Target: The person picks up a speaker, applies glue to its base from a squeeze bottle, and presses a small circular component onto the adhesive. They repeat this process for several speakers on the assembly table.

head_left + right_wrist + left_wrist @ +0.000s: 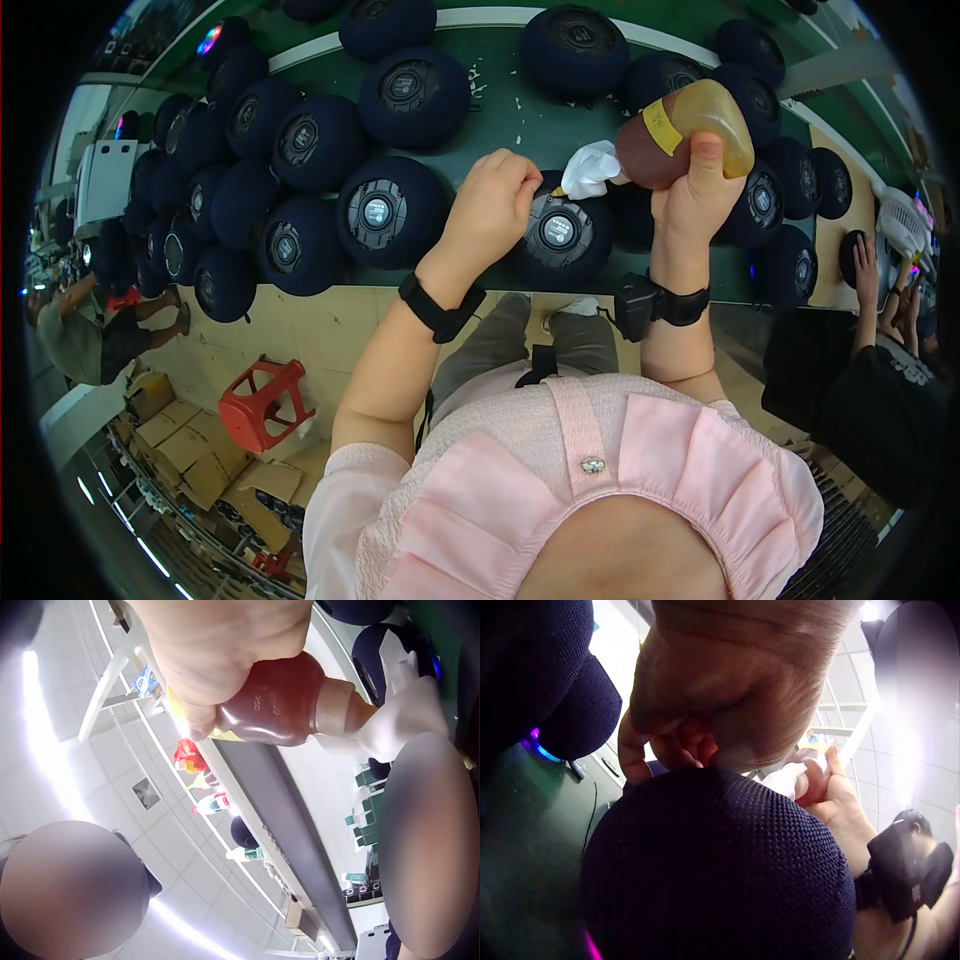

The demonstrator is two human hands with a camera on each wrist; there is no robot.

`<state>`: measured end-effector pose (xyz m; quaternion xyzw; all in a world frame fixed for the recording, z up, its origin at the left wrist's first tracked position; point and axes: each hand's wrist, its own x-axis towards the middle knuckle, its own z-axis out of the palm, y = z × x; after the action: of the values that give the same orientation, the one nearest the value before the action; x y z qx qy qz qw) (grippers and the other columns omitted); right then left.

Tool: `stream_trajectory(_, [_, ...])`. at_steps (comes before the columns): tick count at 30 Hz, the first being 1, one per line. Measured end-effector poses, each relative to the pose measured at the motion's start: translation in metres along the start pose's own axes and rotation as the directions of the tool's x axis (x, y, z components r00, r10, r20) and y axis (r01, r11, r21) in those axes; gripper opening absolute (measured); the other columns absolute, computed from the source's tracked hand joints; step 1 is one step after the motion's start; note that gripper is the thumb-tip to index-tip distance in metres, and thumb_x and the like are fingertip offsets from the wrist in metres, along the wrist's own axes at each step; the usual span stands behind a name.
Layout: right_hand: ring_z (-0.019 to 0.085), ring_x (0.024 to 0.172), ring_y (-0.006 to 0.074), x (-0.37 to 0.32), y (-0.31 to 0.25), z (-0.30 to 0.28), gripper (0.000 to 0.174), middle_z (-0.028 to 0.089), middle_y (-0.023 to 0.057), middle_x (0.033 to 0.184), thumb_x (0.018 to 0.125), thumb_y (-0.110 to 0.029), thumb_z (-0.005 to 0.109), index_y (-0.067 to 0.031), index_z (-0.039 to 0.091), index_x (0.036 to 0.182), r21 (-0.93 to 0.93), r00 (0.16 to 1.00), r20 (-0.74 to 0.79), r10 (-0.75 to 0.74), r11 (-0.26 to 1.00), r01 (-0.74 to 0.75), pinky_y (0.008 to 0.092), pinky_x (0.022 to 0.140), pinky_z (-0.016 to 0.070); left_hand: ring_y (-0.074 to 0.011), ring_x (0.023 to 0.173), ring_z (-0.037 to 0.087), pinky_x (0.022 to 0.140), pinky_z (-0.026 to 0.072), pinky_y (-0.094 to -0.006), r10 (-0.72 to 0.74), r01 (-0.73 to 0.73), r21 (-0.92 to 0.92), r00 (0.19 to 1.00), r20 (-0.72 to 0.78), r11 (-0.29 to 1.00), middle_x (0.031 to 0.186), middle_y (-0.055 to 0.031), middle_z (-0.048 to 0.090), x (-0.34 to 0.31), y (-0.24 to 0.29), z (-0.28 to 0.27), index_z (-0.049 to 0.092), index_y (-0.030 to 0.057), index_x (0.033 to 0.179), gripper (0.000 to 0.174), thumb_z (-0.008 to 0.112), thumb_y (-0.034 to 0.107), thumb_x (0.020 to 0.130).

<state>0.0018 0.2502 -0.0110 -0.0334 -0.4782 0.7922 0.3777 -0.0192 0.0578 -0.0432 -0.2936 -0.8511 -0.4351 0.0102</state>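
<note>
In the head view my right hand (693,195) grips a squeeze bottle (655,150) of amber-brown liquid with a strip of yellow tape. White tissue (590,168) is wrapped about its neck. The bottle is tipped, its narrow nozzle (558,191) pointing left at the upper edge of a round navy fabric speaker (560,235). My left hand (490,210) is at that same edge, fingers curled and thumb against the forefinger. In the left wrist view, its fingertips (637,772) meet the top of the speaker's mesh cloth; I cannot tell what they pinch.
Many similar speakers (393,212) crowd the green worktop (490,90) on both sides. White scraps (475,75) lie toward the back. A red stool (265,402) stands on the floor behind left, near cardboard boxes (190,440). Another person's hand (866,262) works at the right.
</note>
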Motion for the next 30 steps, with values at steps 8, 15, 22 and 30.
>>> stream_trajectory(8, [0.056, 0.092, 0.0158, -0.006, 0.002, -0.010, 0.054, 0.057, 0.0075, 0.101, 0.071, -0.022, 0.076, -0.0004, 0.045, 0.110, 0.030, 1.000, 0.020, 0.005, 1.000, -0.005, 0.0282, 0.085, 0.0443, -0.0308, 0.075, 0.053, 0.067, 0.0424, -0.0362, -0.008, 0.008, -0.001, 1.000, -0.014, 1.000, 0.076, -0.0137, 0.054, 0.000, 0.002, 0.000, 0.055, -0.0007, 0.079, 0.003, 0.053, 0.000, 0.076])
stream_trajectory(15, [0.056, 0.092, 0.0156, -0.010, 0.003, -0.018, 0.054, 0.056, 0.0070, 0.101, 0.072, -0.026, 0.075, -0.0009, 0.045, 0.111, 0.057, 1.000, 0.000, 0.015, 0.998, -0.015, 0.0290, 0.085, 0.0443, -0.0304, 0.073, 0.052, 0.065, 0.0421, -0.0357, -0.012, 0.012, -0.012, 1.000, -0.001, 1.000, 0.075, -0.0137, 0.053, 0.000, 0.003, -0.001, 0.055, -0.0008, 0.079, 0.003, 0.053, 0.000, 0.076])
stream_trajectory(22, [0.056, 0.090, 0.0163, -0.008, 0.001, -0.026, 0.052, 0.056, 0.0070, 0.100, 0.075, -0.030, 0.072, -0.0007, 0.047, 0.109, 0.055, 0.999, -0.026, 0.019, 0.998, -0.018, 0.0297, 0.083, 0.0450, -0.0299, 0.072, 0.052, 0.065, 0.0418, -0.0353, 0.007, -0.007, -0.013, 1.000, -0.011, 1.000, 0.075, -0.0135, 0.053, 0.000, 0.004, 0.000, 0.055, -0.0007, 0.078, 0.003, 0.054, -0.001, 0.076])
stream_trajectory(30, [0.056, 0.093, 0.0315, -0.004, -0.011, -0.027, 0.055, 0.055, 0.0153, 0.103, 0.084, -0.046, 0.053, -0.0026, 0.042, 0.116, 0.106, 0.962, -0.153, 0.228, 0.971, -0.214, 0.0525, 0.085, 0.0461, -0.0289, 0.071, 0.052, 0.064, 0.0423, -0.0354, 0.031, -0.031, 0.031, 1.000, -0.007, 0.999, 0.074, -0.0124, 0.054, -0.001, 0.006, -0.002, 0.055, -0.0003, 0.077, 0.003, 0.057, 0.000, 0.074])
